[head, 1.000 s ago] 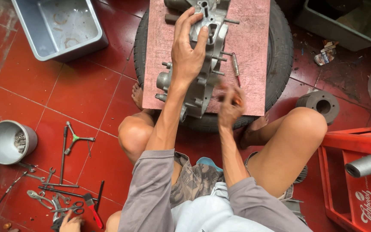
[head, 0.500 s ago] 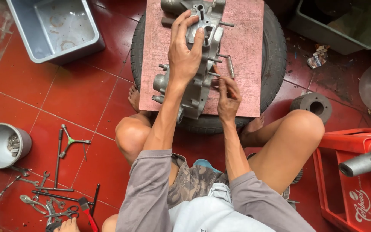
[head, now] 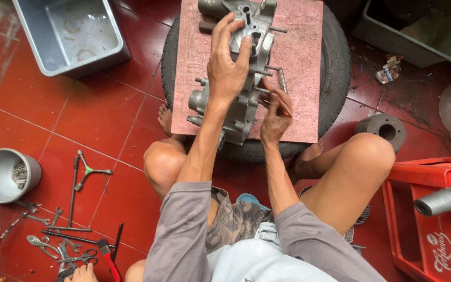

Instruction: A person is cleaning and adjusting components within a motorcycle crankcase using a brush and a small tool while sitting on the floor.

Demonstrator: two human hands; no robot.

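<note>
Landmark: pink board (head: 298, 78) lying atop tyre (head: 335, 78).

- Right hand (head: 275, 112), nearer: now sitting at casing's right edge, over board's lower middle, having shifted up from board's bottom edge; fingers pinching closed on small stud or fitting, too small to identify.
- Left hand (head: 228, 70), farther: staying spread over grey engine casing (head: 236, 104), fingers curling over its upper rim, pressing it onto board's left half.
- Judging: bracing unchanged, fine work now starting on casing's right side.
- Hand tools (head: 69, 230) lying on red floor, well left of board.

One engine casing (head: 236, 78), one tyre (head: 335, 78), two grey tubs (head: 63, 36), one red crate (head: 429, 209)
</note>
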